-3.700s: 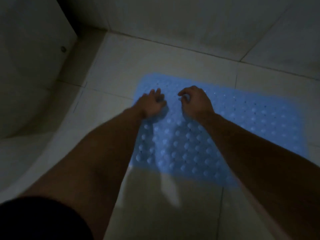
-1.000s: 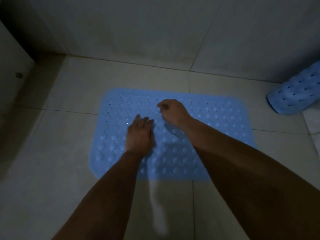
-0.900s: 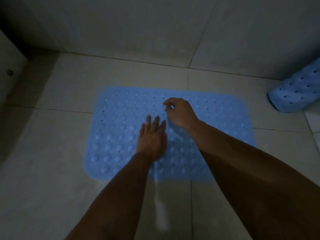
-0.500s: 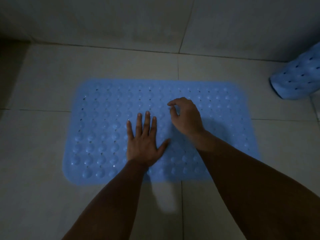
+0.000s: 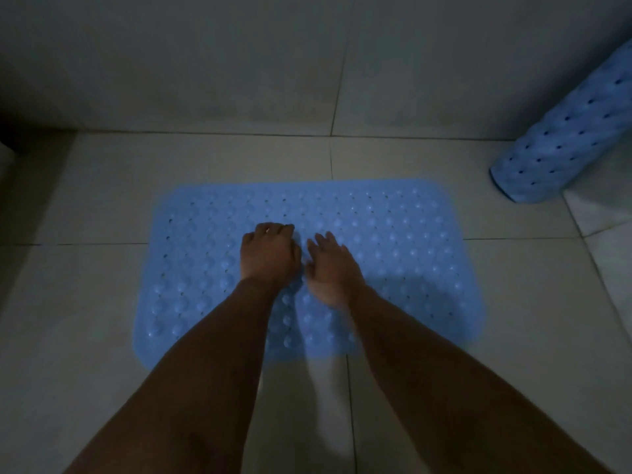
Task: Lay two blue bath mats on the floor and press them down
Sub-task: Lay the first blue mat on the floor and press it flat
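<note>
A blue bath mat (image 5: 403,241) with rows of bumps and small holes lies flat on the tiled floor. Both of my hands are on its middle, side by side. My left hand (image 5: 268,254) presses down on the mat with its fingers bent at the tips. My right hand (image 5: 333,268) rests palm down just to the right, fingers stretched forward on the mat. Neither hand holds anything. A second blue bath mat (image 5: 564,131), rolled into a tube, leans at the far right edge.
A tiled wall (image 5: 239,63) rises just behind the mat. Pale floor tiles (image 5: 85,302) surround the mat on the left and front. A dark gap (image 5: 20,138) sits at the left corner. The light is dim.
My left hand has slid forward and its fingers have bent. My right hand has uncurled and now lies flatter on the mat. The view has shifted slightly.
</note>
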The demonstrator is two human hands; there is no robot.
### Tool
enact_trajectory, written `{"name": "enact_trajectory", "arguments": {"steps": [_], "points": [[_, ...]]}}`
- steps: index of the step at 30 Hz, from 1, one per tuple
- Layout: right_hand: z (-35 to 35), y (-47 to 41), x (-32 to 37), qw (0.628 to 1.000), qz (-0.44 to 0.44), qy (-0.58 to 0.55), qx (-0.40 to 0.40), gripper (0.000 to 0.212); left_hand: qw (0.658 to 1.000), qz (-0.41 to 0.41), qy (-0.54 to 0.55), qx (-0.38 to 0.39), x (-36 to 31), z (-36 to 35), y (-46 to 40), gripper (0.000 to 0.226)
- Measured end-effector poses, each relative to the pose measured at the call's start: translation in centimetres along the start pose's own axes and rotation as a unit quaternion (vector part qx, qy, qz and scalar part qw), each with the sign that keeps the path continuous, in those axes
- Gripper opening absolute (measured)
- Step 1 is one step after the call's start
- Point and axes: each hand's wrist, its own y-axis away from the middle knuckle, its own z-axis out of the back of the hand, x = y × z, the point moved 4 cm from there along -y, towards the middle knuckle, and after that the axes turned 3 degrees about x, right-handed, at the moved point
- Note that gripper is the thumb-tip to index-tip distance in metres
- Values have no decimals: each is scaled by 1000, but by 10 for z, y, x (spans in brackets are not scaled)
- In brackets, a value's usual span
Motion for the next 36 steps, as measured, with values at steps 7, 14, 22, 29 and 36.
{"name": "enact_trajectory", "arguments": {"steps": [7, 14, 22, 29, 36], "points": [[-57, 13, -13, 986, 50, 89, -135, 77, 994, 19, 39, -101, 19, -31, 17, 51], [-54, 8, -14, 998, 34, 53, -30, 93, 988, 56, 27, -142, 48, -44, 26, 47], [81, -24, -50, 987, -17, -161, -10, 29, 994, 21, 79, -75, -31, -26, 8, 60], [91, -5, -133, 975, -49, -154, -152, 24, 984, -169, 31, 43, -138, -89, 14, 70], [63, 5, -169, 954, -28, -120, -274, 27, 984, -174, -31, 16, -145, -104, 16, 89]]}}
